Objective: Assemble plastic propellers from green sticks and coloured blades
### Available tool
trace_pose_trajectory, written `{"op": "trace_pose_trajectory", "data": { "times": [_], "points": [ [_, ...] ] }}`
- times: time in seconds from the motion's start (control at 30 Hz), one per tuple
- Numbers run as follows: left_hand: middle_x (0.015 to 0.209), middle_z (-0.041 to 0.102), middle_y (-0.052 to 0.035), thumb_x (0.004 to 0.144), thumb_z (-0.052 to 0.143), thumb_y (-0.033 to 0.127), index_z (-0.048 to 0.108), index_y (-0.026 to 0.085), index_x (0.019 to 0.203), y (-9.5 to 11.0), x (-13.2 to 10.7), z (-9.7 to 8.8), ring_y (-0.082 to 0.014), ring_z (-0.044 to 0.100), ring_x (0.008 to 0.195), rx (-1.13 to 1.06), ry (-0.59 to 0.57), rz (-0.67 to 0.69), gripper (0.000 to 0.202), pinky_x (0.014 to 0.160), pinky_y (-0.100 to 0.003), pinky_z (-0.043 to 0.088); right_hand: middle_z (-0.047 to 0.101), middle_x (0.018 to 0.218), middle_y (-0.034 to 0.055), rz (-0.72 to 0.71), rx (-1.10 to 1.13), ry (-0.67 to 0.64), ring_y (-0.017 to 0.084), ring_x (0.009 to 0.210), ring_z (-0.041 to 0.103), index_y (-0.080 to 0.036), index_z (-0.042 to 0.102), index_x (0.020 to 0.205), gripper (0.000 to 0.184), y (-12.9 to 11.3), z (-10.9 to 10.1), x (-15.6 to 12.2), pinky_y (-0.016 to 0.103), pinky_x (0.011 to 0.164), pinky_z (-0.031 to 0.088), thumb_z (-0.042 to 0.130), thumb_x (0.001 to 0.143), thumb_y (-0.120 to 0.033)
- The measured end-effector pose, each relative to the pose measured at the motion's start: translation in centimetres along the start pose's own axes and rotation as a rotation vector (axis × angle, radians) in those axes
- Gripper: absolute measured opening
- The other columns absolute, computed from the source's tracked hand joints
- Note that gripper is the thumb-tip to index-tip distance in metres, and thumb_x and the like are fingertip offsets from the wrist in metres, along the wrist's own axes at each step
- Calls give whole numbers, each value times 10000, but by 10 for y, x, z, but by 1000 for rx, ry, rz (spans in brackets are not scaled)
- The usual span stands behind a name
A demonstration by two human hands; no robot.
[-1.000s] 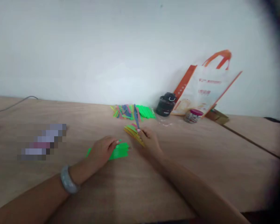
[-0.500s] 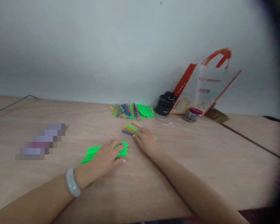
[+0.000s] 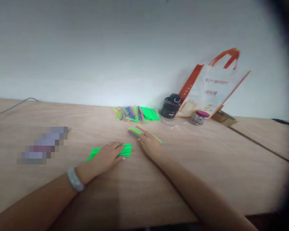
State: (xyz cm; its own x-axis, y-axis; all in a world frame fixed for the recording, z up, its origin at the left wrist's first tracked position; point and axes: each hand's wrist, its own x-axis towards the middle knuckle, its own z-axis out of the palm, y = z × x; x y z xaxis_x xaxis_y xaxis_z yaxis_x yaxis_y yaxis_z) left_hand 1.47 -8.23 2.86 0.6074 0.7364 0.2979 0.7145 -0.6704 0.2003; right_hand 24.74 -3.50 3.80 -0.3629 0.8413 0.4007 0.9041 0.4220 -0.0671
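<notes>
Green craft sticks lie flat beneath the left hand, its fingers open over them, not pinching. Right hand fingertips resting on a small multicoloured stick bunch, nothing gripped. Beyond, a mixed stick pile on a pale wooden table, then a black canister, a pink-lidded jar and an orange-trimmed tote bag against a white wall.

**Bare arms, one stone bangle**

Thick, smooth band, rounded in section, pale grey-white and glossy with faint mottling, around the wrist of the left hand. Right hand and right forearm unadorned; left forearm likewise, both forearms bare down to the lower frame edge.
</notes>
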Motion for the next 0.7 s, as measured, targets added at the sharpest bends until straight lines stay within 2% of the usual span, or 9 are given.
{"op": "trace_pose_trajectory", "data": {
  "times": [0.17,0.37,0.6,0.7],
  "points": [
    [1284,522,-112,898,466,377,476,184,1268,-2,0,2,-238,480,1172,12,3,-10,418,981,-404,402,625,969,113,50,-43,-19,212,889,569,-180,654,934,216,-1,-2,1,314,769,449,443,887,-184],
    [1288,519,-116,903,454,386,473,165,1272,0,2,0,-237,473,1175,13,-13,-4,430,990,-397,393,620,964,120,11,-63,34,232,922,549,-174,663,938,240,-7,-10,-1,342,811,436,430,880,-167],
    [1304,509,-110,903,450,414,450,177,1293,-1,1,0,-239,462,1192,23,0,10,457,1008,-405,381,624,919,107,-149,103,60,212,878,557,-187,659,954,253,-25,-20,-17,327,778,439,413,898,-208],
    [1316,496,-115,901,463,400,454,187,1287,2,1,-4,-240,441,1214,30,36,48,441,1015,-424,376,621,818,79,-348,204,52,185,807,555,-188,651,866,238,-37,-30,-27,304,740,436,420,905,-230]
  ]
}}
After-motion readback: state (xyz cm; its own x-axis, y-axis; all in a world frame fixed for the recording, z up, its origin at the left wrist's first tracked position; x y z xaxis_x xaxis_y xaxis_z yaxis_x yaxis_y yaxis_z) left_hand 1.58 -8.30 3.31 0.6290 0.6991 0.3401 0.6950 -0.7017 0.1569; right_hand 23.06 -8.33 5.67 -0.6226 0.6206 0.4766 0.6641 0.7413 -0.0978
